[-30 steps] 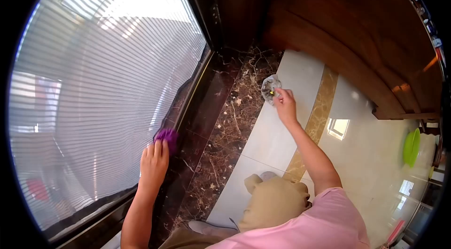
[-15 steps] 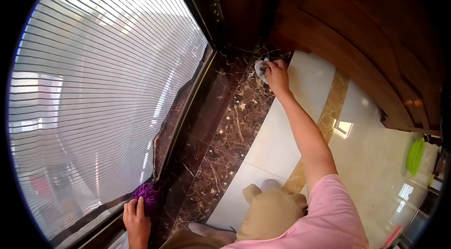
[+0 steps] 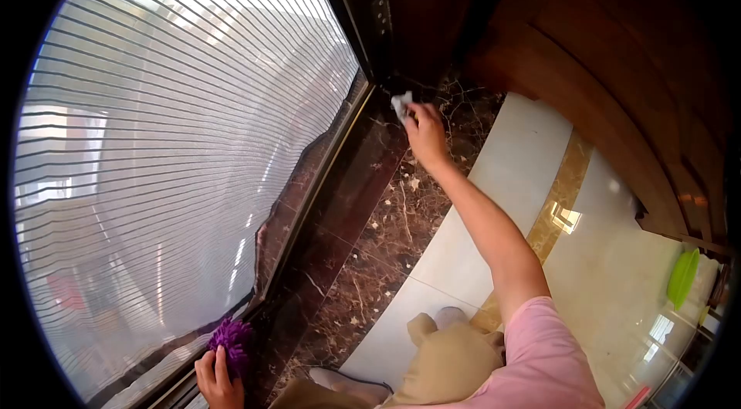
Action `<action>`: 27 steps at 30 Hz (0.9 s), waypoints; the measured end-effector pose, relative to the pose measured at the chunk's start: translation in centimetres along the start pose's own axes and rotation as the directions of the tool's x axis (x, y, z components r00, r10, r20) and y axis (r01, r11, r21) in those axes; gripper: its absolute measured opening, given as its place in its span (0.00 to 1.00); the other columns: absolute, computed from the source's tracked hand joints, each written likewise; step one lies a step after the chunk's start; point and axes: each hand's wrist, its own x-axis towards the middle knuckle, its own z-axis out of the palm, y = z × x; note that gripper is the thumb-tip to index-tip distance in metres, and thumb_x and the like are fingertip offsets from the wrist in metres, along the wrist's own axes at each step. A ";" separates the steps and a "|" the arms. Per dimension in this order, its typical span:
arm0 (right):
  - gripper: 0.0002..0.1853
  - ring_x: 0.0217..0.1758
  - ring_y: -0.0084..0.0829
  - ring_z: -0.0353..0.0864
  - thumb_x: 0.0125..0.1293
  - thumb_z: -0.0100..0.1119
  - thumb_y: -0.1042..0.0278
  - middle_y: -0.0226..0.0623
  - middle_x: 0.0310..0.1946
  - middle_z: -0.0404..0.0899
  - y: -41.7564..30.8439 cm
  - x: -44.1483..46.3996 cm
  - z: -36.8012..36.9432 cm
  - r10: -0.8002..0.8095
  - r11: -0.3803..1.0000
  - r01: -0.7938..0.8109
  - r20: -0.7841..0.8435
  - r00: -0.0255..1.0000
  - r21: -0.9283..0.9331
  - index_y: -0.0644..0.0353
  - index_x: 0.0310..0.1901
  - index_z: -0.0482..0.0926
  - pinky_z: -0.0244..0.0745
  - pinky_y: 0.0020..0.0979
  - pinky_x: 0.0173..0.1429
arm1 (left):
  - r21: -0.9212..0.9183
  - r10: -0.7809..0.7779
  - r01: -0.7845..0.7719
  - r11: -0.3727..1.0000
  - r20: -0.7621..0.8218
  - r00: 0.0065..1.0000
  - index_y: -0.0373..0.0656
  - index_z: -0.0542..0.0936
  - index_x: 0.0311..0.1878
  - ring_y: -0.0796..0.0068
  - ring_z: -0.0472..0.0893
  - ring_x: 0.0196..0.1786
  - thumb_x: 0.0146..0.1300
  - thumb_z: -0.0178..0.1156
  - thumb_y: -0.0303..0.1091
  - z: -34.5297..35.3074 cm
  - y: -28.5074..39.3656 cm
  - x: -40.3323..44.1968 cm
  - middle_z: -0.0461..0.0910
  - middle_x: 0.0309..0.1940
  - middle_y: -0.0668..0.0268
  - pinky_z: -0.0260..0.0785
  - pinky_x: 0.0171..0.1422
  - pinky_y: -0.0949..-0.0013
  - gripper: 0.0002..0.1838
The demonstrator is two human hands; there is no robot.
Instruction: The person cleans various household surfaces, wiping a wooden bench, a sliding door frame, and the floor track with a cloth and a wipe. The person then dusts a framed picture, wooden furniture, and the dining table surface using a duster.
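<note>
In my right hand [image 3: 427, 135] is a small crumpled grey-white cloth [image 3: 401, 104], pinched between the fingers. That hand is over the dark marble threshold [image 3: 386, 231], near its far end by the door frame. My left hand [image 3: 219, 380] is low at the left, its fingers closed on a fluffy purple chenille duster [image 3: 231, 341]. The duster lies against the bottom of the frame of a striped mesh screen [image 3: 193, 139]. The underside of the duster is hidden.
A dark wooden door [image 3: 617, 77] stands at the upper right. White floor tiles [image 3: 432, 255] with a tan marble strip [image 3: 557, 208] border the threshold. A green plastic item [image 3: 683, 278] is at the right edge. My bent knee [image 3: 440, 363] is at the bottom.
My right hand has moved left with the cloth, from the speckled marble toward the screen's frame. My left hand and the duster have shifted slightly down and left in view.
</note>
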 end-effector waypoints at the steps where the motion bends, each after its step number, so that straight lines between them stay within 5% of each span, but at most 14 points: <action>1: 0.12 0.53 0.49 0.76 0.65 0.56 0.73 0.49 0.48 0.76 0.3 2.0 0.5 -0.015 1.000 0.015 -0.036 0.999 -0.008 0.66 0.49 0.78 0.72 0.44 0.58 | -0.003 0.006 -0.006 1.000 0.008 1.000 0.34 0.75 0.57 0.45 0.75 0.46 0.41 0.59 0.15 0.1 -0.1 -0.2 0.73 0.47 0.49 0.69 0.50 0.51 0.32; 3: 0.11 0.53 0.48 0.76 0.67 0.54 0.71 0.47 0.47 0.76 0.6 5.0 1.9 -0.098 0.992 0.092 -0.066 0.993 -0.086 0.65 0.47 0.78 0.71 0.45 0.59 | -0.004 0.006 -0.006 1.000 0.018 1.000 0.34 0.75 0.57 0.45 0.75 0.46 0.41 0.59 0.14 0.1 -0.3 -0.8 0.73 0.47 0.49 0.69 0.50 0.51 0.32; 5: 0.11 0.53 0.49 0.74 0.69 0.51 0.68 0.46 0.47 0.75 0.0 6.2 3.3 0.045 0.964 -0.028 0.058 0.997 -0.264 0.62 0.46 0.79 0.71 0.46 0.59 | -0.031 -0.049 0.051 0.998 0.050 0.998 0.44 0.76 0.64 0.46 0.75 0.53 0.52 0.65 0.23 -0.1 -0.6 -1.3 0.76 0.52 0.49 0.70 0.57 0.51 0.31; 7: 0.11 0.53 0.51 0.72 0.71 0.47 0.65 0.47 0.51 0.71 0.1 4.5 5.2 -0.078 0.905 0.139 0.163 0.984 -0.403 0.58 0.43 0.80 0.72 0.45 0.58 | 0.001 -0.074 0.074 0.997 0.048 0.996 0.40 0.77 0.59 0.46 0.76 0.50 0.46 0.63 0.20 0.3 -0.4 -2.1 0.75 0.49 0.50 0.70 0.53 0.52 0.31; 9: 0.12 0.54 0.49 0.72 0.72 0.45 0.65 0.46 0.52 0.71 -1.6 1.6 5.5 0.054 0.966 0.018 0.267 0.962 -0.259 0.58 0.41 0.80 0.73 0.44 0.57 | 0.030 -0.100 0.098 0.995 0.041 0.994 0.36 0.77 0.55 0.47 0.76 0.46 0.40 0.62 0.17 0.4 -0.4 -2.5 0.74 0.46 0.51 0.70 0.49 0.53 0.31; 11: 0.10 0.53 0.46 0.72 0.72 0.46 0.69 0.45 0.51 0.71 -1.2 -1.6 5.1 -0.205 0.933 0.339 0.591 0.780 -0.124 0.58 0.41 0.80 0.75 0.40 0.56 | -0.015 -0.121 0.123 0.992 0.102 0.987 0.44 0.77 0.63 0.45 0.76 0.52 0.52 0.64 0.23 -0.1 -0.6 -2.9 0.76 0.52 0.50 0.70 0.58 0.51 0.31; 14: 0.08 0.52 0.44 0.73 0.71 0.48 0.74 0.46 0.50 0.71 -1.7 -2.6 2.9 -0.390 0.895 0.447 0.511 0.766 0.012 0.61 0.41 0.79 0.77 0.37 0.54 | -0.037 -0.140 0.145 0.989 0.114 0.984 0.44 0.77 0.63 0.46 0.76 0.53 0.52 0.64 0.23 0.3 -1.1 -3.9 0.76 0.52 0.50 0.70 0.59 0.51 0.31; 17: 0.12 0.52 0.44 0.73 0.66 0.51 0.79 0.43 0.47 0.73 -1.3 1.3 1.4 0.008 0.974 0.059 0.293 0.956 -0.219 0.61 0.48 0.80 0.78 0.39 0.53 | -0.034 -0.149 0.156 0.987 0.149 0.977 0.44 0.76 0.64 0.47 0.76 0.54 0.51 0.65 0.23 -0.4 -0.7 -4.1 0.76 0.52 0.50 0.69 0.60 0.52 0.32; 19: 0.14 0.53 0.47 0.73 0.64 0.52 0.79 0.46 0.48 0.73 -0.3 4.0 2.3 -0.064 0.917 0.104 0.116 0.991 -0.386 0.61 0.49 0.80 0.77 0.43 0.53 | -0.032 -0.162 0.171 0.985 0.181 0.970 0.44 0.75 0.64 0.47 0.75 0.55 0.51 0.65 0.23 -0.6 -0.5 -4.3 0.76 0.52 0.50 0.69 0.60 0.52 0.32; 24: 0.10 0.55 0.49 0.72 0.65 0.51 0.74 0.46 0.50 0.71 0.3 2.6 6.3 0.024 0.939 0.063 0.246 0.969 -0.339 0.60 0.45 0.80 0.76 0.44 0.58 | -0.107 -0.160 0.194 0.975 0.270 0.950 0.43 0.74 0.65 0.47 0.75 0.56 0.53 0.64 0.21 -0.4 0.2 -3.6 0.75 0.54 0.49 0.69 0.61 0.54 0.32; 25: 0.09 0.55 0.49 0.73 0.65 0.52 0.73 0.45 0.50 0.71 -2.1 2.1 3.4 -0.170 0.907 0.289 0.363 0.916 -0.307 0.60 0.44 0.79 0.78 0.46 0.57 | -0.124 -0.160 0.202 0.972 0.287 0.945 0.42 0.74 0.64 0.47 0.75 0.56 0.53 0.64 0.20 -0.6 0.6 -3.5 0.75 0.53 0.50 0.69 0.61 0.54 0.32; 27: 0.08 0.53 0.47 0.74 0.62 0.54 0.73 0.44 0.49 0.71 -1.8 2.2 3.4 -0.092 0.930 0.163 0.222 0.971 -0.330 0.62 0.41 0.79 0.80 0.43 0.53 | -0.143 -0.145 0.195 0.970 0.302 0.942 0.42 0.74 0.64 0.47 0.75 0.55 0.52 0.63 0.20 -0.3 0.4 -4.0 0.75 0.52 0.50 0.70 0.60 0.55 0.31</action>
